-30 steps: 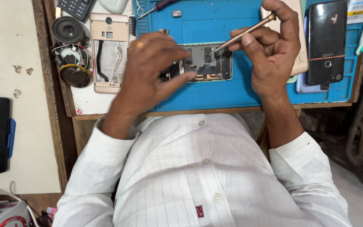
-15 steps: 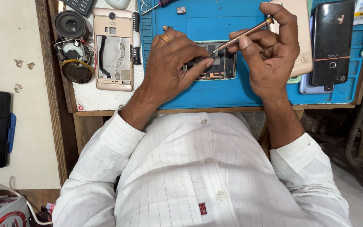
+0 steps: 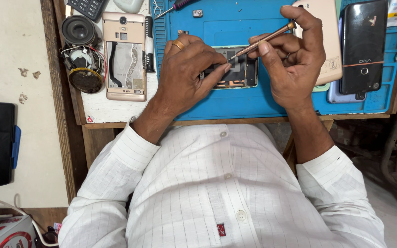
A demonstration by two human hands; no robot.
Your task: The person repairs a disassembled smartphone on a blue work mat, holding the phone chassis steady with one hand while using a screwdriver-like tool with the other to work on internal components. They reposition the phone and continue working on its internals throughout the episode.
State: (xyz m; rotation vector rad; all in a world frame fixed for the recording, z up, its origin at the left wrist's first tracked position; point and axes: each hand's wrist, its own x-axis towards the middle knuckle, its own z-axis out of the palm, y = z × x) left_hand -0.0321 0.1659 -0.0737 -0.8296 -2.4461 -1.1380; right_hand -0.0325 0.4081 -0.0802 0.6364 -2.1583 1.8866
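An opened phone [image 3: 242, 73] with its insides showing lies on a blue work mat [image 3: 235, 103] on the bench. My left hand [image 3: 187, 73], a ring on one finger, rests on the phone's left part and presses it down with the fingertips. My right hand [image 3: 292, 62] pinches a thin copper-coloured screwdriver [image 3: 263, 41], whose tip meets the phone next to my left fingertips. Much of the phone is hidden under my left hand.
A gold phone frame [image 3: 125, 55] lies left of the mat beside a round speaker [image 3: 79, 30] and a wired part [image 3: 83, 69]. A black phone [image 3: 363, 46] and a beige phone back [image 3: 329, 46] lie at the right. A purple-handled screwdriver [image 3: 175, 7] lies at the top.
My left hand has slid a little left and back on the phone. The right hand still holds the screwdriver tip at the same spot. The view has shifted slightly.
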